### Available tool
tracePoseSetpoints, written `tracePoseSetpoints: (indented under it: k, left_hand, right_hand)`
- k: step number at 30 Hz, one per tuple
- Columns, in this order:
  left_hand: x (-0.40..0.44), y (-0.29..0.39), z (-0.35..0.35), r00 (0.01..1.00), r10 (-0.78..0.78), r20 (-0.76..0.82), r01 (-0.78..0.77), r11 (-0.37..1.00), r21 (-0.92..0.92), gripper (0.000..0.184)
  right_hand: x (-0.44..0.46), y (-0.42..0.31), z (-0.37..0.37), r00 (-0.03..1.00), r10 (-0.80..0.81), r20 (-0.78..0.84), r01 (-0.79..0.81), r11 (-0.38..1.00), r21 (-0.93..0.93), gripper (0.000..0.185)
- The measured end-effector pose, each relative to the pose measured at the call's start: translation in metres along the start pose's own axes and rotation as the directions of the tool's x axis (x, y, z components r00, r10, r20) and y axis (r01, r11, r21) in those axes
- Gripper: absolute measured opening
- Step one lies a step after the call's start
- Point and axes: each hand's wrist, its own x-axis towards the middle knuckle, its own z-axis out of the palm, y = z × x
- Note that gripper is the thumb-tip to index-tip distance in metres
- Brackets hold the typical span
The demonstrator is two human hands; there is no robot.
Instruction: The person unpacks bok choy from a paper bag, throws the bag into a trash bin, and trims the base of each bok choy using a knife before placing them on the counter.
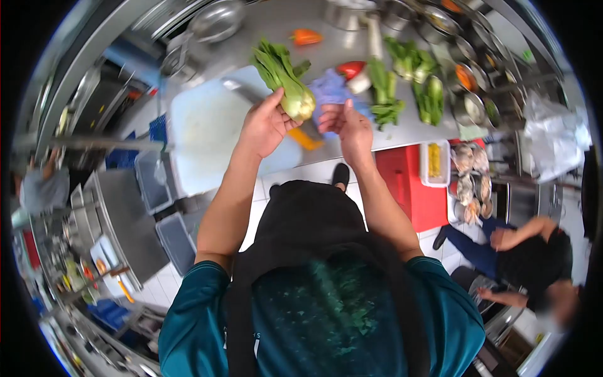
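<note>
Left hand [264, 127] holding bok choy [287, 83] over cutting board [207, 138] (knife [247, 92] lying underneath); right hand [355, 130] hovering near purple cloth [330, 90].

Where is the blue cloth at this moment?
In the head view, the blue cloth lies on the table, right of the cutting board, appearing between the leafy vegetable in the left hand and the red pepper, partly behind the right hand.

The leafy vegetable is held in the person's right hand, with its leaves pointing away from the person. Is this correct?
Not the right hand: the head view shows the leafy vegetable in the left hand. Its leaves do point away from the person.
</note>
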Motion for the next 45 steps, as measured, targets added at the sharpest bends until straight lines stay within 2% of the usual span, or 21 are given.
tracePoseSetpoints:
  k: [3, 4, 6, 10, 12, 14, 18, 20, 22, 23, 24, 25, 26, 28, 29, 32, 35, 36, 40, 42, 45]
  left_hand:
    - [-0.051, 0.037, -0.052, 0.966, -0.028, -0.257, 0.026, 1.0, -0.013, 0.045]
    - [-0.068, 0.045, -0.063, 0.958, -0.008, -0.288, 0.002, 1.0, -0.021, 0.045]
    - [-0.093, 0.057, -0.078, 0.897, 0.045, -0.441, -0.053, 0.999, -0.006, 0.045]
    - [-0.12, 0.058, -0.109, 0.809, 0.12, -0.576, -0.122, 0.992, 0.034, 0.044]
    - [-0.122, 0.052, -0.118, 0.765, 0.163, -0.623, -0.175, 0.984, 0.042, 0.04]
    - [-0.123, 0.036, -0.128, 0.774, 0.177, -0.608, -0.2, 0.979, 0.03, 0.044]
    - [-0.133, 0.028, -0.117, 0.743, 0.069, -0.666, -0.121, 0.992, -0.033, 0.053]
    - [-0.159, 0.053, -0.114, 0.793, -0.032, -0.609, 0.186, 0.964, 0.19, 0.046]
    - [-0.178, 0.075, -0.104, 0.746, -0.008, -0.666, 0.378, 0.829, 0.413, 0.043]
    - [-0.188, 0.079, -0.097, 0.718, 0.507, -0.477, 0.217, 0.489, 0.845, 0.045]
    - [-0.201, 0.083, -0.088, 0.597, 0.8, -0.055, 0.166, -0.055, 0.985, 0.048]
    - [-0.205, 0.101, -0.086, 0.569, 0.771, 0.285, 0.194, -0.463, 0.865, 0.057]
    - [-0.208, 0.105, -0.103, 0.547, 0.798, 0.253, 0.252, -0.445, 0.859, 0.057]
    - [-0.227, 0.104, -0.135, 0.853, 0.406, -0.329, 0.168, 0.383, 0.908, 0.065]
    - [-0.24, 0.106, -0.136, 0.864, 0.336, -0.376, 0.165, 0.516, 0.84, 0.06]
    - [-0.275, 0.088, -0.143, 0.717, 0.532, -0.45, 0.095, 0.564, 0.82, 0.053]
    - [-0.321, 0.075, -0.154, 0.635, 0.469, -0.613, 0.059, 0.763, 0.644, 0.049]
    - [-0.338, 0.07, -0.158, 0.622, 0.42, -0.661, 0.046, 0.823, 0.566, 0.049]
    - [-0.396, 0.049, -0.181, 0.59, 0.392, -0.706, -0.131, 0.909, 0.396, 0.048]
    - [-0.425, 0.042, -0.196, 0.589, 0.402, -0.701, -0.177, 0.911, 0.373, 0.046]
    - [-0.463, 0.047, -0.203, 0.457, 0.443, -0.771, 0.132, 0.823, 0.552, 0.047]
  right_hand:
    - [0.013, 0.048, 0.042, 0.996, -0.055, -0.067, 0.01, 0.839, -0.544, 0.03]
    - [0.016, 0.062, 0.054, 0.999, -0.029, -0.036, 0.005, 0.839, -0.545, 0.03]
    - [0.026, 0.086, 0.072, 0.882, -0.417, 0.222, 0.365, 0.302, -0.881, 0.022]
    - [0.043, 0.114, 0.09, 0.827, -0.465, 0.317, 0.373, 0.032, -0.927, 0.029]
    - [0.033, 0.109, 0.122, 0.907, -0.333, 0.256, 0.336, 0.21, -0.918, 0.038]
    - [0.011, 0.112, 0.165, 0.98, 0.091, 0.175, 0.048, 0.752, -0.657, 0.049]
    - [0.01, 0.125, 0.199, 0.96, -0.085, 0.267, 0.261, 0.619, -0.741, 0.063]
    - [0.017, 0.126, 0.205, 0.976, 0.012, 0.218, 0.152, 0.679, -0.718, 0.067]
    - [0.018, 0.112, 0.212, 0.941, 0.046, 0.335, 0.248, 0.576, -0.779, 0.065]
    - [0.021, 0.106, 0.214, 0.897, 0.082, 0.434, 0.35, 0.468, -0.811, 0.064]
    - [0.022, 0.107, 0.216, 0.879, 0.112, 0.463, 0.364, 0.47, -0.804, 0.064]
    - [0.028, 0.11, 0.221, 0.816, 0.19, 0.546, 0.362, 0.568, -0.739, 0.065]
    - [0.035, 0.115, 0.231, 0.732, 0.256, 0.631, 0.343, 0.661, -0.667, 0.066]
    - [0.04, 0.124, 0.251, 0.596, 0.33, 0.732, 0.253, 0.788, -0.561, 0.063]
    - [0.04, 0.12, 0.268, 0.507, 0.411, 0.757, 0.22, 0.788, -0.575, 0.061]
    - [0.046, 0.125, 0.306, 0.278, 0.521, 0.807, 0.253, 0.771, -0.585, 0.057]
    - [0.044, 0.15, 0.345, -0.018, 0.596, 0.803, 0.201, 0.789, -0.581, 0.052]
    - [0.039, 0.158, 0.359, -0.022, 0.636, 0.772, 0.07, 0.771, -0.633, 0.042]
    - [0.005, 0.187, 0.423, -0.068, 0.706, 0.705, 0.364, 0.675, -0.642, 0.028]
    - [-0.015, 0.211, 0.452, -0.208, 0.695, 0.688, 0.556, 0.663, -0.502, 0.024]
    - [-0.048, 0.263, 0.489, -0.293, 0.57, 0.768, 0.581, 0.744, -0.33, 0.025]
